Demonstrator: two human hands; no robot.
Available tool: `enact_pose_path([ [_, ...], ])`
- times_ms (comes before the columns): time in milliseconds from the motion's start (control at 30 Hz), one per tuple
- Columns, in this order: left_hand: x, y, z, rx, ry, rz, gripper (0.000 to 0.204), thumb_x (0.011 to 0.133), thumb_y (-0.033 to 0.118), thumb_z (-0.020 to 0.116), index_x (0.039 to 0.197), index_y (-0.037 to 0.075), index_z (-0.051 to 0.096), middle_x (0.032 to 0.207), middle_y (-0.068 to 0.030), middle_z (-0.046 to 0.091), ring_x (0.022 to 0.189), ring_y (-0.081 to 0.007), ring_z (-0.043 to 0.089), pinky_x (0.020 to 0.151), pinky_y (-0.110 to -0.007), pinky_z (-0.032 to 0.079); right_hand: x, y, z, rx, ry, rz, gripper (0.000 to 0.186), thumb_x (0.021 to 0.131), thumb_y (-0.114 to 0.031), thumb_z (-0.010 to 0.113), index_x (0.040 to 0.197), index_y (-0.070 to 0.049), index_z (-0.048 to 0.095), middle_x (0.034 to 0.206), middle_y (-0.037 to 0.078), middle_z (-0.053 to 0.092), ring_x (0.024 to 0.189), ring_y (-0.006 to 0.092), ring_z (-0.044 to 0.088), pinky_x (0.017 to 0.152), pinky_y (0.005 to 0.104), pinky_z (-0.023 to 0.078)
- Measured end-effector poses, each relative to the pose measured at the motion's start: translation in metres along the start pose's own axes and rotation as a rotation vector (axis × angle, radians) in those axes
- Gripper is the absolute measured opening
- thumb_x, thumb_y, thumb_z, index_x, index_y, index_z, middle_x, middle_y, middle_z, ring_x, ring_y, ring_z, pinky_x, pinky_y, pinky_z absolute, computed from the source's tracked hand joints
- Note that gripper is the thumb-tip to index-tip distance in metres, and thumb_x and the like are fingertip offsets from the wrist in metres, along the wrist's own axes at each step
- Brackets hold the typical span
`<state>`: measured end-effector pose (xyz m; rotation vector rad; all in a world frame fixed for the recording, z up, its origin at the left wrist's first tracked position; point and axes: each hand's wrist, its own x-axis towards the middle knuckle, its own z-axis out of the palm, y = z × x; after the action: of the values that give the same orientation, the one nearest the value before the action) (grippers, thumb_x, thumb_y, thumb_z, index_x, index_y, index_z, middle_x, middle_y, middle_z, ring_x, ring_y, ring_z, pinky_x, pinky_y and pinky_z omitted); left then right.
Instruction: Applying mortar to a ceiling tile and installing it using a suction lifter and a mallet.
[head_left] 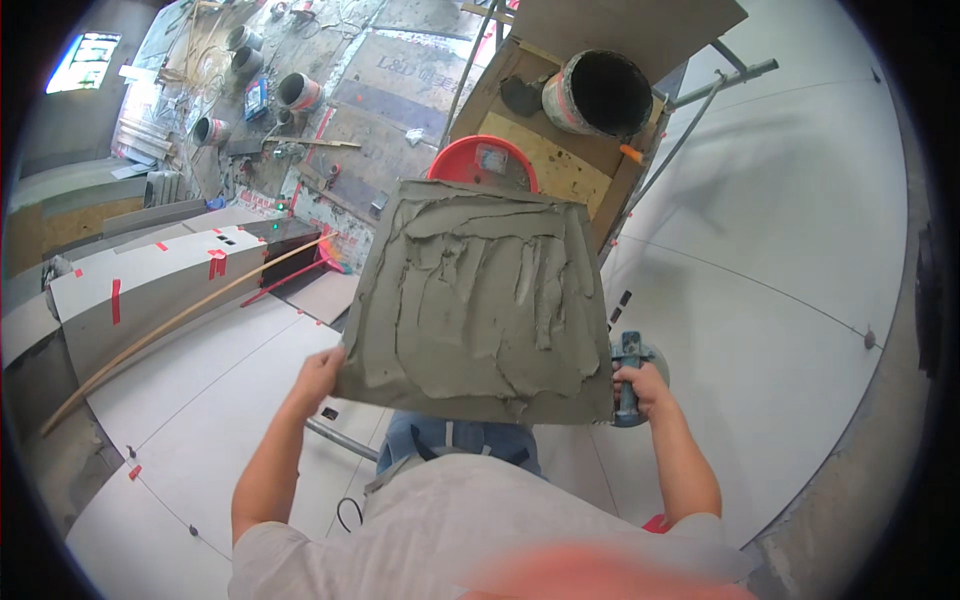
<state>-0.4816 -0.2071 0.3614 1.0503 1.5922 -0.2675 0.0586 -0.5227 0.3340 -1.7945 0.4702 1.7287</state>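
Observation:
A square slab, its upper face spread with thick, ridged grey mortar, is held in front of my body. My left hand is closed on its near left edge. At the slab's right edge, my right hand wraps round the blue-grey handle of what looks like a suction-cup lifter. A round part shows beside that handle; whether it is fixed to the slab I cannot tell. The slab's underside is hidden.
Beyond the slab, a red basin and a mortar-stained bucket stand on a board platform with metal scaffold tubes. White wall panels rise at right. A long wooden strip leans at left. Several buckets stand on the littered floor below.

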Motion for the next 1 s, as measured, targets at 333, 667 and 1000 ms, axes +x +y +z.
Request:
enact_pose_path([
  [333, -0.063, 0.11, -0.02, -0.756, -0.17, 0.466, 0.066, 0.095, 0.029, 0.067, 0.145, -0.005, 0.041, 0.132, -0.0188, 0.06, 0.116, -0.0272, 0.065, 0.097, -0.039, 0.054, -0.033, -0.114, -0.01, 0.011, -0.056, 0.032, 0.015, 0.091, -0.019, 0.066, 0.093, -0.004, 0.065, 0.082, 0.007, 0.067, 0.067, 0.02, 0.066, 0.066, 0.0356, 0.058],
  [667, -0.025, 0.146, 0.01, -0.757, 0.152, 0.73, 0.066, 0.099, 0.039, 0.066, 0.145, -0.003, 0.044, 0.131, -0.0146, 0.061, 0.122, -0.0196, 0.059, 0.106, -0.038, 0.047, -0.024, -0.141, -0.017, 0.334, -0.113, -0.106, 0.034, 0.1, -0.033, 0.056, 0.097, 0.0, 0.065, 0.095, 0.015, 0.072, 0.086, 0.0292, 0.072, 0.082, 0.0428, 0.06],
  [1000, 0.013, 0.21, 0.002, -0.732, 0.32, 0.784, 0.048, 0.097, 0.033, 0.07, 0.124, -0.006, 0.062, 0.106, -0.0063, 0.068, 0.096, -0.0107, 0.06, 0.088, -0.025, 0.047, -0.027, -0.021, 0.002, 0.492, 0.343, -0.408, 0.064, 0.096, -0.072, 0.041, 0.109, -0.013, 0.064, 0.09, 0.007, 0.064, 0.079, 0.0239, 0.063, 0.076, 0.0419, 0.055],
])
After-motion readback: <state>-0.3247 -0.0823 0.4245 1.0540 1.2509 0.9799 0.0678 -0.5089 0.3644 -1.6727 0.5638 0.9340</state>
